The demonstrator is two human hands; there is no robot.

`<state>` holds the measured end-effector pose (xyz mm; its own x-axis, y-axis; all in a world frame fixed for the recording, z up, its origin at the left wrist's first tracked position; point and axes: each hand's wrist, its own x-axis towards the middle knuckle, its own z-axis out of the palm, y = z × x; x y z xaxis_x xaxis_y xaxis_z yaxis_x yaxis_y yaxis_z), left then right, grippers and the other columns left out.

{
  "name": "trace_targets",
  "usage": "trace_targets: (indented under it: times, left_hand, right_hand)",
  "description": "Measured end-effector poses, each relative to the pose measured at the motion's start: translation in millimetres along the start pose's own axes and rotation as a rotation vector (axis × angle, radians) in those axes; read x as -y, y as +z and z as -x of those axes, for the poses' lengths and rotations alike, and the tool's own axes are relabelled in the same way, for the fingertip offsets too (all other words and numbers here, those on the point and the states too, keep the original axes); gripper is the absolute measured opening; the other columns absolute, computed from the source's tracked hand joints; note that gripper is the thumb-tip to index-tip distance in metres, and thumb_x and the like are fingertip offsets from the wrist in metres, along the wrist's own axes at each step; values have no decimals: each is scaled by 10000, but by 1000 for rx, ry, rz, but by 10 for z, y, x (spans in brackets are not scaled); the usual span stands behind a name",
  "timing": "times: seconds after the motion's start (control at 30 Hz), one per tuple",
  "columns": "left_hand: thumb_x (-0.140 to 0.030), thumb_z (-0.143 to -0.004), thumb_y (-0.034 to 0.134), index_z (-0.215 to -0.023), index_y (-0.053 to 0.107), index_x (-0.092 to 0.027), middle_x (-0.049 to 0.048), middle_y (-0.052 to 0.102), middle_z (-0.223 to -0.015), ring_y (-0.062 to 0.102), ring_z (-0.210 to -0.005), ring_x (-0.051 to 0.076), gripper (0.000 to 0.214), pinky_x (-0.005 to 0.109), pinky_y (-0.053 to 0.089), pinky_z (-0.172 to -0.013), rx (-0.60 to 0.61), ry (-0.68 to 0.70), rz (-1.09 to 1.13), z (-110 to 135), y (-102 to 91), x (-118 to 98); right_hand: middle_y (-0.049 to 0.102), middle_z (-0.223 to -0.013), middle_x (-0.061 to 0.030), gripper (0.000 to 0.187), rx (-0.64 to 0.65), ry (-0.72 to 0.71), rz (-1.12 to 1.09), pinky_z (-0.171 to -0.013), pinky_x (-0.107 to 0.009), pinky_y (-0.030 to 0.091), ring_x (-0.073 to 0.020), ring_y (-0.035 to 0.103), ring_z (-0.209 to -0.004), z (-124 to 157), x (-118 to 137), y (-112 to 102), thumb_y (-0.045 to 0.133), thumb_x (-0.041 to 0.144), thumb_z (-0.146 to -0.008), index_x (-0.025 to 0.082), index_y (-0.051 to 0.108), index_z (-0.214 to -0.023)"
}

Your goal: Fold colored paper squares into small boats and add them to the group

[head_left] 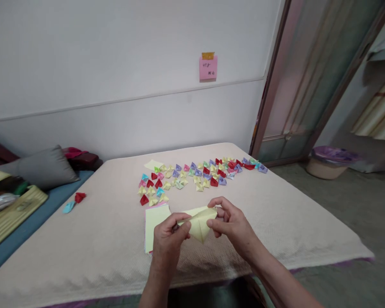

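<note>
Between both hands is a partly folded sheet of pale yellow paper, its point facing down toward me. My left hand pinches its left corner between thumb and fingers. On the other side, my right hand grips the right corner, thumb in front and fingers behind. Just left of the held sheet, a stack of square paper lies on the cloth, yellow on top with pink edges showing. Beyond the hands, several small folded paper pieces in red, yellow, purple, blue, pink and green lie in loose rows.
A cream cloth covers the table. A red and a blue paper piece lie apart at left. A grey cushion rests beyond the left edge. A pink note is taped to the wall. A lined bin stands on the floor at right.
</note>
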<state>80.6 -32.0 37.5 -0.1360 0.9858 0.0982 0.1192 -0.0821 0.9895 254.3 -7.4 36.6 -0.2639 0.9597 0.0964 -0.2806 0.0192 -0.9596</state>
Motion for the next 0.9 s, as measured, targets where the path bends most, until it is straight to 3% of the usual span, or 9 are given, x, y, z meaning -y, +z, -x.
trace_targets:
  times: [0.33,0.53,0.73,0.9]
  left_hand:
    - [-258,-618,715,-828,671,-147,-52,516,-515,426,-465,66,242,170,329,-448,63,-85,167,1,75,5]
    - [-218,-653,670,-744,687,-162,-61,478,-440,417,-436,68,108,176,323,-447,-12,-34,120,-8,84,67]
    - [-142,-684,579,-671,683,-180,-32,555,-569,513,-507,90,112,198,387,-511,33,79,168,-28,10,141]
    - [-179,-705,567,-728,690,-163,-13,563,-553,519,-528,113,127,220,400,-542,60,25,184,-17,-11,66]
  right_hand:
    - [511,-507,67,174,-22,37,39,-423,-188,338,-63,434,-412,5,-14,6,704,226,-648,160,581,-752]
    - [496,-416,70,68,-120,29,97,-430,-190,325,-71,427,-397,4,-37,34,666,151,-630,161,633,-688]
    - [597,-504,28,166,-47,-14,108,-553,-220,400,-101,519,-508,11,35,-49,562,68,-638,169,692,-659]
    - [619,-532,15,151,-10,-1,197,-606,-248,422,-129,542,-561,29,116,-85,562,103,-673,182,690,-679]
